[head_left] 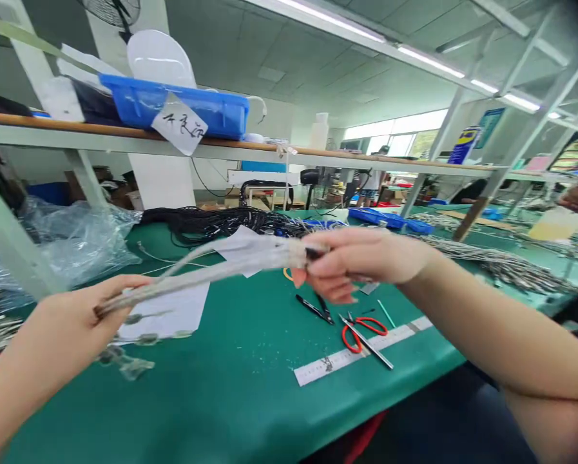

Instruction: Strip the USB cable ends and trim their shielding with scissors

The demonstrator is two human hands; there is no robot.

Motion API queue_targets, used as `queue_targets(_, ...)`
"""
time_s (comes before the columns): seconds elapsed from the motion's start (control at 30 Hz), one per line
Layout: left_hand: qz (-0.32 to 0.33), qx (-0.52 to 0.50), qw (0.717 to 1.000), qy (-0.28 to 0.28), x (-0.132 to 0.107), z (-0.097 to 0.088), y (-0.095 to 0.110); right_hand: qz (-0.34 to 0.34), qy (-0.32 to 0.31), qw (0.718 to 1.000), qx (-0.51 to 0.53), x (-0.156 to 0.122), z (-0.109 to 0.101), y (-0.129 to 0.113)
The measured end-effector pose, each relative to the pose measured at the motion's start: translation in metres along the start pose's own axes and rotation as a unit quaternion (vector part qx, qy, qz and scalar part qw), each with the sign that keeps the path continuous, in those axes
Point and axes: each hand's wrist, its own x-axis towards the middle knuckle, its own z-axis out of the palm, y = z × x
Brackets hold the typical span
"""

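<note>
Your left grip (86,310) is clamping one end of a pale cable bundle (240,261), and your right grip (363,258) is pinching the other end, where a dark piece (314,254) is showing. The bundle, slightly blurred, is spanning the air between the two, above the worktop (211,399) and beyond the left end of the pale ruler (341,358). A silver pen-like tool (378,354) is crossing over that ruler, and red-handled scissors (359,321) are lying partly on it. Black-handled cutters (314,310) are resting just beyond the ruler, while a thin green stick (386,314) is lying beyond its right half. Small pale scraps (269,353) are lying scattered left of the ruler. Farther left of it, a white sheet (192,306) is lying beneath the bundle. Well beyond the ruler, black cables (192,222) are lying heaped, and grey cables (506,260) are stretching off to its right. Higher up and farther beyond the ruler, a blue bin (129,106) is standing on a shelf (317,156), its handwritten label (180,124) hanging in front.
</note>
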Motion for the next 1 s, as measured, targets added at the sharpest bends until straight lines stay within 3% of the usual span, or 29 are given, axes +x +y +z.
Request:
queue_targets(0.1, -0.001, 0.129, 0.987, -0.098, -0.017, 0.017, -0.019, 0.062, -0.03, 0.994, -0.083, 0.017, 0.002, 0.05)
queue_targets(0.2, -0.017, 0.086, 0.965, -0.248, -0.034, 0.05, -0.01, 0.14, -0.065, 0.97, -0.186, 0.035, 0.009, 0.088)
queue_targets(0.3, 0.013, -0.085, 0.949, -0.304, -0.047, 0.083, 0.022, 0.156, -0.106, 0.941, -0.282, 0.045, 0.016, 0.11)
queue_targets(0.43, 0.061, -0.271, 0.915, -0.291, -0.049, 0.117, 0.085, 0.133, -0.116, 0.932, -0.317, 0.046, 0.021, 0.117)
queue_targets(0.5, 0.064, -0.325, 0.889, -0.317, -0.044, 0.131, 0.107, 0.139, -0.115, 0.921, -0.346, 0.04, 0.023, 0.117)
queue_targets(0.57, 0.05, -0.38, 0.858, -0.342, -0.04, 0.144, 0.115, 0.144, -0.069, 0.91, -0.384, 0.029, 0.024, 0.117)
queue_targets(0.7, -0.022, -0.511, 0.771, -0.38, -0.039, 0.164, 0.101, 0.095, 0.137, 0.904, -0.395, -0.003, 0.028, 0.123)
queue_targets(0.77, -0.064, -0.569, 0.721, -0.391, -0.04, 0.171, 0.092, 0.101, 0.231, 0.892, -0.375, -0.019, 0.023, 0.13)
queue_targets(0.87, -0.119, -0.636, 0.665, -0.373, -0.042, 0.174, 0.086, 0.214, 0.329, 0.843, -0.367, -0.039, 0.0, 0.149)
queue_targets(1.0, -0.158, -0.686, 0.623, -0.341, -0.042, 0.169, 0.087, 0.356, 0.382, 0.749, -0.407, -0.061, -0.052, 0.192)
